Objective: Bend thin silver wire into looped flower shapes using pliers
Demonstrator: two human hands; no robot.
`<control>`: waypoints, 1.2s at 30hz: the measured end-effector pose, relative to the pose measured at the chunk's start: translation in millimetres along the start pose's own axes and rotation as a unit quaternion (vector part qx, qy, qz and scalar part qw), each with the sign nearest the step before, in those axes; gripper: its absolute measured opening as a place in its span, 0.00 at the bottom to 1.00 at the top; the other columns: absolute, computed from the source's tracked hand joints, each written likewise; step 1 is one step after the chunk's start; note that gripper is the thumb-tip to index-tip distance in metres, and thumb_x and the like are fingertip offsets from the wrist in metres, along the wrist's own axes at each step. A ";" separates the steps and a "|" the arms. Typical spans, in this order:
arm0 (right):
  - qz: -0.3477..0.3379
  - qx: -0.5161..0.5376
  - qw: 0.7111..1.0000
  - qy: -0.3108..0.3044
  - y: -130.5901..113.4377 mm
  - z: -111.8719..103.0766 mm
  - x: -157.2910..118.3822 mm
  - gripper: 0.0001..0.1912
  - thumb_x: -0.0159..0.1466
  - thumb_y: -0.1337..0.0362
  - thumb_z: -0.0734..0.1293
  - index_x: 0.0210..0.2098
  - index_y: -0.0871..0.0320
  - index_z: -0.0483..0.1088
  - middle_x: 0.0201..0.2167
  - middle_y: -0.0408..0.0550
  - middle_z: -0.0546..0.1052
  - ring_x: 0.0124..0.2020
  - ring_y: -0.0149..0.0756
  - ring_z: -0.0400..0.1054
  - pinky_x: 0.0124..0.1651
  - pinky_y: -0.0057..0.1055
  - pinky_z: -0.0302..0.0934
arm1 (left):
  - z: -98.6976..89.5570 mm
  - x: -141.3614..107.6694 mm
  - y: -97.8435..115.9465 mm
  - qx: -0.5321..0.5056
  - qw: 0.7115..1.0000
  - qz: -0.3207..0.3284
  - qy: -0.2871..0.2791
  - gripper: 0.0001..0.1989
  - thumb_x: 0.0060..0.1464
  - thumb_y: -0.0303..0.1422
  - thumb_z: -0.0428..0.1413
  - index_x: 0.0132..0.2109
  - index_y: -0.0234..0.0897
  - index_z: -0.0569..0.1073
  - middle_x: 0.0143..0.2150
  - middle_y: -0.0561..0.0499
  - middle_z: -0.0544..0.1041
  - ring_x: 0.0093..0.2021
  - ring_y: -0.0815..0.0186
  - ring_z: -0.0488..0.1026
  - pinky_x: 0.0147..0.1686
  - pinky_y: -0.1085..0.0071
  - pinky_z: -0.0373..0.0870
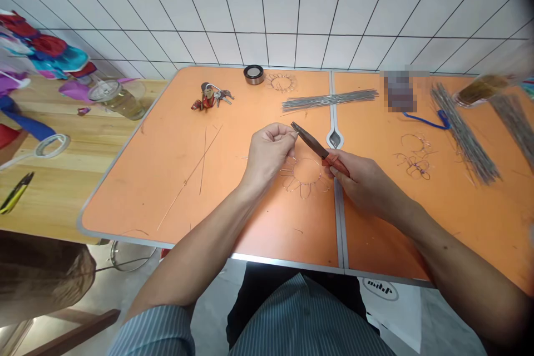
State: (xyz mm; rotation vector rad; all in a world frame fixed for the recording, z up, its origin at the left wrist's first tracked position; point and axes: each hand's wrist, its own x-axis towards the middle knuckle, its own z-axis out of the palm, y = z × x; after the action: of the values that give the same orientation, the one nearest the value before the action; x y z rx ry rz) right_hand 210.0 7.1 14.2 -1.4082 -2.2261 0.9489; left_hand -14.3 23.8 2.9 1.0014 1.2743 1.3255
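Note:
My right hand point(354, 178) is wrapped round the red handles of dark-jawed pliers point(311, 142), whose tip points up and left. Close to that tip, my left hand point(271, 150) is pinched on a thin wire, mostly hidden by the fingers. Below and between both hands, a wire ring with petal-like loops point(306, 181) lies over the orange table point(267, 233). Its left part is partly covered by my left hand.
Behind the hands are keys point(214, 95), a tape roll point(253, 74), a small wire ring point(281, 82) and a wire bundle point(329, 100). Loose wires point(189, 178) lie left. More wire bundles point(465, 133) and bent wire pieces point(415, 158) are right.

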 end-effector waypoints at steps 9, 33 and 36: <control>-0.009 -0.006 1.000 0.003 -1.0 0.2 0.2 0.08 0.76 0.63 0.61 0.39 0.51 0.66 0.31 0.41 0.73 0.33 0.38 0.66 0.38 0.34 0.57 | -0.4 -0.3 2.5 -0.002 1.000 -0.018 0.006 0.07 0.53 0.33 0.64 0.30 0.38 0.74 0.20 0.56 0.70 0.21 0.73 0.59 0.23 0.73 0.54; -0.017 0.009 1.000 0.014 1.8 7.6 1.2 0.09 0.77 0.62 0.61 0.39 0.51 0.68 0.32 0.42 0.74 0.34 0.39 0.67 0.39 0.35 0.58 | -0.1 3.6 -2.2 -0.027 0.999 -0.046 0.010 0.07 0.50 0.33 0.63 0.28 0.38 0.74 0.19 0.57 0.68 0.20 0.74 0.57 0.23 0.73 0.52; -0.014 0.011 1.000 0.015 1.6 8.8 1.9 0.09 0.77 0.61 0.61 0.39 0.52 0.69 0.33 0.42 0.75 0.34 0.39 0.67 0.40 0.35 0.58 | 0.0 3.9 -3.0 -0.028 0.998 -0.048 0.013 0.07 0.49 0.32 0.63 0.27 0.38 0.73 0.19 0.57 0.67 0.20 0.74 0.57 0.22 0.73 0.52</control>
State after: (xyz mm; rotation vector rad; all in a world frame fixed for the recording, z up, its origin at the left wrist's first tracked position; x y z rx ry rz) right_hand 204.9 6.1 6.6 -1.3698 -2.2010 0.9340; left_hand -14.5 27.4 -0.4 0.8764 1.2809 1.2973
